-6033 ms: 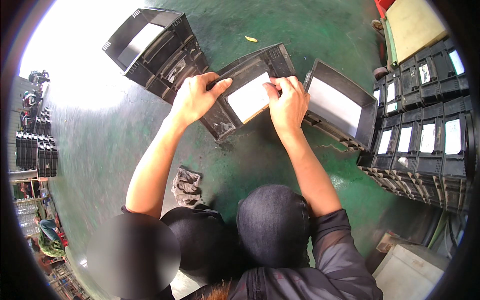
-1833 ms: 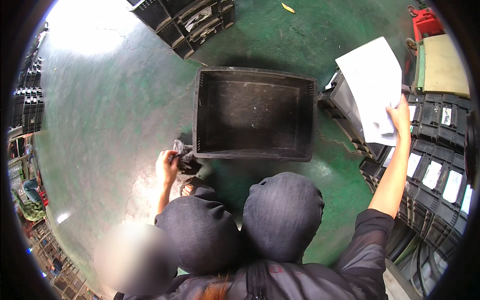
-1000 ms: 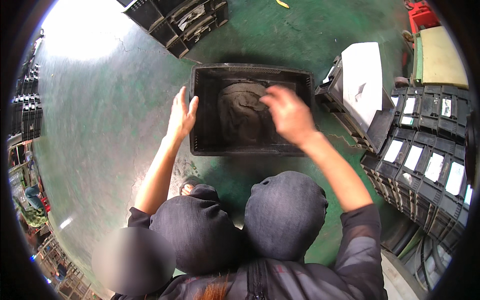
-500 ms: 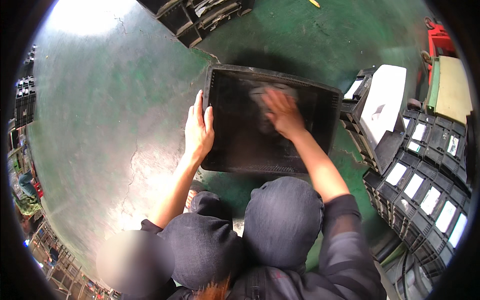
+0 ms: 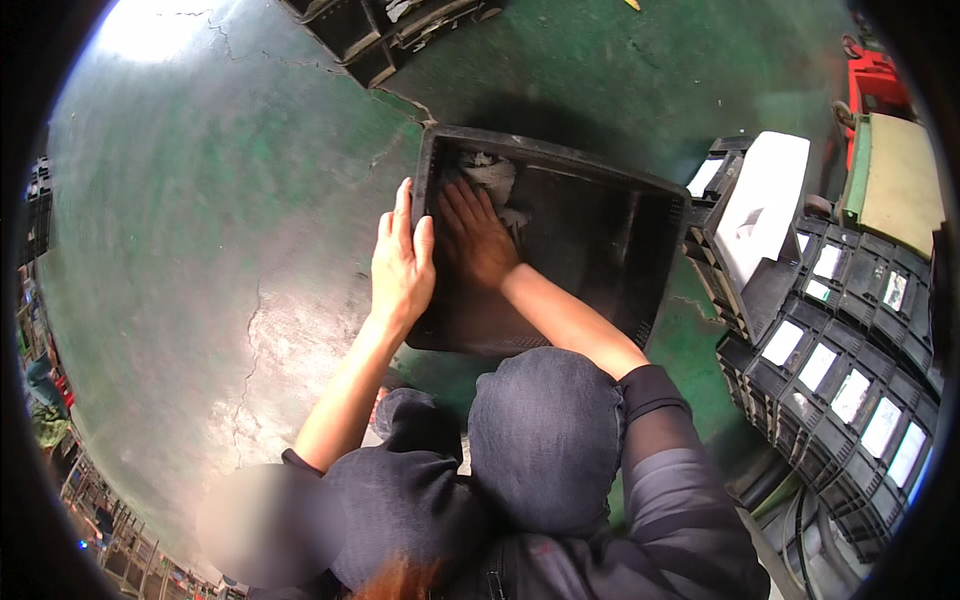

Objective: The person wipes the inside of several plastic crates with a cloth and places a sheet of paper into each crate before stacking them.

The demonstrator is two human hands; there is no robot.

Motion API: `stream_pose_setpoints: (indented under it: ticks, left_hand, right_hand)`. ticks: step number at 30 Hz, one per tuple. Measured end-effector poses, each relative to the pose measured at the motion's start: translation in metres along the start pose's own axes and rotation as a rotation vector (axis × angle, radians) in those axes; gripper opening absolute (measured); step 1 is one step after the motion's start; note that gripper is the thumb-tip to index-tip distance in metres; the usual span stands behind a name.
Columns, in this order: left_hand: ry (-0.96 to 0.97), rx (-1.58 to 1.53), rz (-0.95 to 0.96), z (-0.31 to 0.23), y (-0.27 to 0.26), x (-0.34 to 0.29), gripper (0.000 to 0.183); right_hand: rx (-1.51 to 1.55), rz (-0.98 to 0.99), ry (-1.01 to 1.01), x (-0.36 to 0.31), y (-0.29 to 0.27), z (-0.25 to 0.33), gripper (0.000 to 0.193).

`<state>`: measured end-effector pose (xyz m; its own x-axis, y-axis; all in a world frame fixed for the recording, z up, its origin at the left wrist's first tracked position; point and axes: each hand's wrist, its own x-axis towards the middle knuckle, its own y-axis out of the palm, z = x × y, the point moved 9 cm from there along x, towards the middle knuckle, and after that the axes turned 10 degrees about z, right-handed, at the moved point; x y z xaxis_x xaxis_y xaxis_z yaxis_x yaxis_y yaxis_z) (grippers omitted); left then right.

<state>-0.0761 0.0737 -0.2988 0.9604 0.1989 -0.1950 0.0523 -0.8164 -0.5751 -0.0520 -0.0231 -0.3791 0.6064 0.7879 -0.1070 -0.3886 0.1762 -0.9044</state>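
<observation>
- Left hand (image 5: 402, 272), fingers straight, leans on the black plastic box (image 5: 590, 232): likely stiff; hold its rim (image 5: 520, 144).
- Right hand's (image 5: 477, 238) grip lies flat, touching grey crumpled cloth (image 5: 491, 177): likely soft; bunch it.

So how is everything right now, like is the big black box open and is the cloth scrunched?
Black crate: open-topped, on the floor.
Grey cloth: crumpled, inside the crate.
Left hand: open, against the crate's left edge.
Right hand: fingers spread, at the cloth.
White sheet: unheld, resting on a second crate.
Crates at right: packed close in rows.
</observation>
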Motion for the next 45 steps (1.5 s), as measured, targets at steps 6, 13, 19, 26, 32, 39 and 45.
stream_pose_setpoints:
  ticks: [6, 13, 19, 26, 32, 39, 45]
  left_hand:
    - [0.015, 0.036, -0.031, -0.001, -0.004, -0.001, 0.049]
    - [-0.066, -0.037, 0.006, -0.001, 0.009, -0.009, 0.049]
    - [-0.018, -0.016, 0.006, -0.014, 0.016, -0.004, 0.047]
    - [-0.114, -0.039, -0.038, 0.002, 0.006, -0.009, 0.046]
    - [-0.070, 0.019, -0.062, 0.002, 0.006, -0.008, 0.048]
    - [-0.046, 0.055, -0.076, -0.002, 0.001, -0.005, 0.048]
    - [-0.066, 0.016, -0.070, 0.001, 0.002, -0.007, 0.048]
  right_hand:
    - [-0.122, 0.090, 0.192, -0.045, -0.051, -0.079, 0.048]
    - [-0.231, -0.088, 0.720, -0.139, -0.071, -0.156, 0.050]
    - [0.150, -0.264, 0.155, -0.044, 0.001, -0.062, 0.038]
    - [-0.062, 0.139, -0.264, 0.012, -0.050, -0.041, 0.051]
    - [0.155, -0.037, -0.221, -0.024, -0.006, -0.007, 0.059]
    - [0.037, 0.648, -0.464, -0.064, 0.026, 0.024, 0.035]
    - [-0.016, 0.560, -0.138, -0.133, -0.038, -0.054, 0.023]
